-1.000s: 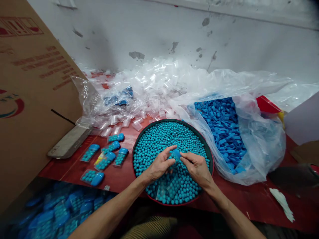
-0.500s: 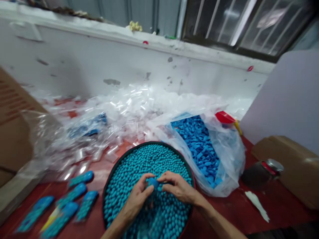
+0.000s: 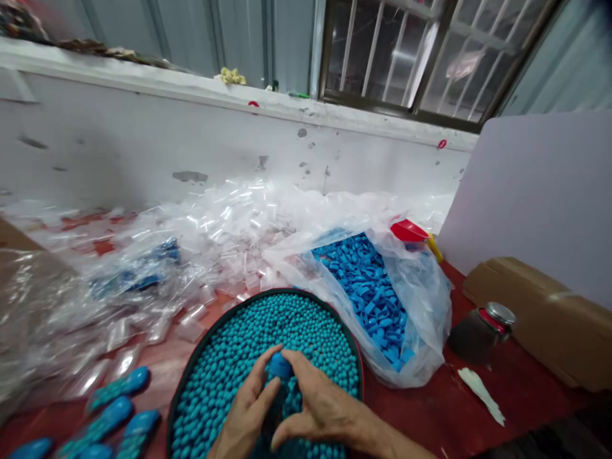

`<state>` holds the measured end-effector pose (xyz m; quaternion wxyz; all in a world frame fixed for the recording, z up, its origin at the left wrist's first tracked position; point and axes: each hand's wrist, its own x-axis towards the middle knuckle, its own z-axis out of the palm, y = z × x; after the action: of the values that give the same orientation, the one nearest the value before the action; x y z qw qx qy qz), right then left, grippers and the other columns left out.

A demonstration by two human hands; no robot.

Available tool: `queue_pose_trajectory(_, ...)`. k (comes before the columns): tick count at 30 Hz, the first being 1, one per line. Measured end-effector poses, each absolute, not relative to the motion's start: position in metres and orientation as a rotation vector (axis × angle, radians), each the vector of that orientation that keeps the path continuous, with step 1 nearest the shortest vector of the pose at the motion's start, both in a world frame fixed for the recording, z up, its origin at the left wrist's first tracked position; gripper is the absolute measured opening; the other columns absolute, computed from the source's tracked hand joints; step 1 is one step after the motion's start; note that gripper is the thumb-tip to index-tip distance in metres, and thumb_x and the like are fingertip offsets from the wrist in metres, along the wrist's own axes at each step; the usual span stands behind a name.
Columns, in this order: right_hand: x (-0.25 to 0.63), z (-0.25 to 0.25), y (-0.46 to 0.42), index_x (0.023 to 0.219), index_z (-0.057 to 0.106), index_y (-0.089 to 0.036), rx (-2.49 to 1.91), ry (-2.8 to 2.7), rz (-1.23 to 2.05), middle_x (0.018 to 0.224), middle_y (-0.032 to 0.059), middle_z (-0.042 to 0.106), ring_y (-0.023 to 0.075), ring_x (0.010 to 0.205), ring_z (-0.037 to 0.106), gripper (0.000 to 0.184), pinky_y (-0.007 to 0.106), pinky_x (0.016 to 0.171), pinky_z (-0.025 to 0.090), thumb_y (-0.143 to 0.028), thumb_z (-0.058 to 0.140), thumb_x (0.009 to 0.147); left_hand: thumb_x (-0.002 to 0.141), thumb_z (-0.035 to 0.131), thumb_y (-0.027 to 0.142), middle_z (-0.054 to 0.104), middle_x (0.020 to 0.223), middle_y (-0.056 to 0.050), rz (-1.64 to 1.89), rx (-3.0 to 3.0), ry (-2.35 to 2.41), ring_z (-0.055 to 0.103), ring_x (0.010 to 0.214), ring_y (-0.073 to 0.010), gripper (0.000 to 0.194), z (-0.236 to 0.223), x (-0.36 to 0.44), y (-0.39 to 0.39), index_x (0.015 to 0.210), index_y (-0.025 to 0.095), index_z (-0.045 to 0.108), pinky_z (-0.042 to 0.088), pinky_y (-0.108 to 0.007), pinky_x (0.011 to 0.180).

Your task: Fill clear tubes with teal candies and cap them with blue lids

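Note:
Over a round tub [image 3: 178, 389] of teal beads [image 3: 268, 319], my two hands meet at a small clear container with a blue cap [image 3: 279, 366]. My left hand [image 3: 251, 405] is closed round its left side, thumb just below the cap. Against the cap's top right rests the index finger of my right hand [image 3: 322, 405]; the thumb is spread lower down, so this hand curves round the container's right side. Fingers hide most of the container's body. Several filled blue-capped containers [image 3: 102, 424] lie on the red table to the left.
Right of the tub sits a plastic bag [image 3: 425, 319] of blue caps [image 3: 368, 293], a red scoop [image 3: 408, 231] behind it. Many clear empty containers [image 3: 229, 255] are heaped along the wall. A jar [image 3: 482, 331] and a cardboard box [image 3: 540, 319] stand at the right.
My right hand has gone from pinching beside the blue cap to curving round the container, its thumb lower. The container now stands more upright. The camera view has shifted right.

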<state>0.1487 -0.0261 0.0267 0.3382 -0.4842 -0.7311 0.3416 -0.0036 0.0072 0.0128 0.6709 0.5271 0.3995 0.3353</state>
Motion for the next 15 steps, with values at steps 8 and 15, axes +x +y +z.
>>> queue_pose_trajectory(8, 0.131, 0.013, -0.036, 0.121, 0.029, -0.012, -1.352, -1.997, 0.403, 0.102, 0.0136, 0.048, 0.0245, 0.092, 0.052, 0.062, 0.037, 0.073, 0.048, -0.027, 0.056, 0.067, 0.075, 0.051, 0.029, 0.052, 0.082, 0.0, 0.868, 1.199, 0.851, 0.048, 0.075, -0.0122, 0.027, 0.03, 0.008, -0.008, 0.098, 0.017, 0.045, 0.039, -0.023, 0.072)
queue_pose_trajectory(15, 0.124, -0.006, -0.04, 0.12, 0.029, -0.01, -1.408, -2.06, 0.17, 0.089, 0.0122, 0.05, 0.0255, 0.076, 0.055, 0.066, 0.037, 0.059, 0.049, -0.03, 0.056, 0.063, 0.073, 0.053, 0.028, 0.038, 0.059, 0.005, 0.871, 1.202, 0.973, 0.035, 0.053, -0.0074, 0.019, 0.018, 0.012, -0.015, 0.087, 0.017, 0.047, 0.031, -0.018, 0.052)
